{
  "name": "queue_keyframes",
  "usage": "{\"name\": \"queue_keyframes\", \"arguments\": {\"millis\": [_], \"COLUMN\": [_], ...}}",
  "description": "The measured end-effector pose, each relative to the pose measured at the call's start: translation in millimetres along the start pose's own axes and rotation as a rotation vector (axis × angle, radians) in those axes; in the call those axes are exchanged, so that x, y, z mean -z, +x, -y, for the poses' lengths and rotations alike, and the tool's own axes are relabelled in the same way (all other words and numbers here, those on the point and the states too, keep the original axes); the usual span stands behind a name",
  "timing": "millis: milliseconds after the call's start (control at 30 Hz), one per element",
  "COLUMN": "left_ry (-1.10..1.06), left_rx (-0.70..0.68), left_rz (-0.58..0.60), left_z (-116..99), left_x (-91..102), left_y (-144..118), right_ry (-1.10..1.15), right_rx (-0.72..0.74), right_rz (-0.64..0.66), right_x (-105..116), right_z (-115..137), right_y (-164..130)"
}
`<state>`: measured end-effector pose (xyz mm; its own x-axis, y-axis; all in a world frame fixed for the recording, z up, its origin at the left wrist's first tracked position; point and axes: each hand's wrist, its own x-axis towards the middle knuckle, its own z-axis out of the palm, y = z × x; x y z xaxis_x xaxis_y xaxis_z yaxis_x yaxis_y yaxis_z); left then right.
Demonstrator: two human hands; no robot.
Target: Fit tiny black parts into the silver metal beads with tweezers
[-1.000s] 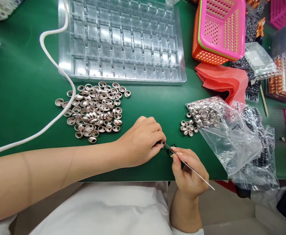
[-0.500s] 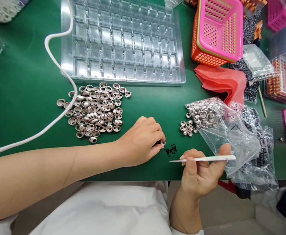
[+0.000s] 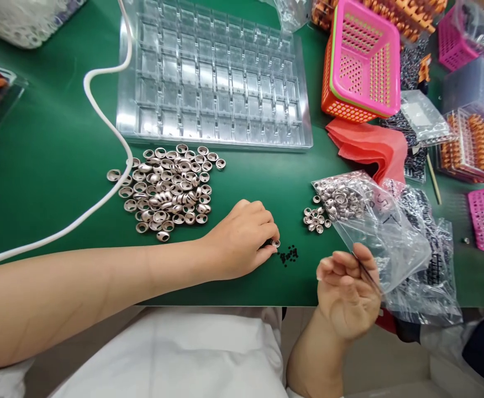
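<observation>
A white hose [image 3: 101, 110] is curving across the green surface [image 3: 47, 166] at the far left. Beside it a heap of silvery metal cups [image 3: 169, 188] is lying loose, just below a clear compartment tray [image 3: 212, 77]. The left hand [image 3: 242, 240] is resting on the surface, its grip pinching one small metal ring [image 3: 275, 242] at the fingertips (low and steady, probably so the part cannot roll). Tiny black beads [image 3: 289, 255] are sitting just beside it. The right hand [image 3: 347, 290] is hovering palm-up at the surface's near edge, loosely closing on thin tweezers [image 3: 368, 273]. A plastic bag of rings [image 3: 370, 221] is lying open towards both hands. Pink baskets [image 3: 362, 61] are crowding the right side.
</observation>
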<state>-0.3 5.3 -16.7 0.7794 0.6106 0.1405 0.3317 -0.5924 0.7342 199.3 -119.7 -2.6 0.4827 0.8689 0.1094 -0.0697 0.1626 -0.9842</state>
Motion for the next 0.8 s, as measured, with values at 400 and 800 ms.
{"name": "queue_keyframes", "arguments": {"millis": [400, 800], "left_ry": [0.022, 0.074], "left_rx": [0.0, 0.004], "left_rz": [-0.031, -0.046], "left_z": [-2.7, -5.5], "left_x": [-1.4, -2.6], "left_y": [-0.7, -0.8], "right_ry": [-0.262, -0.563], "right_rx": [0.055, 0.11], "right_rz": [0.186, 0.039], "right_x": [-17.0, -27.1], "right_z": [-5.3, -19.4], "right_y": [5.2, -10.4]}}
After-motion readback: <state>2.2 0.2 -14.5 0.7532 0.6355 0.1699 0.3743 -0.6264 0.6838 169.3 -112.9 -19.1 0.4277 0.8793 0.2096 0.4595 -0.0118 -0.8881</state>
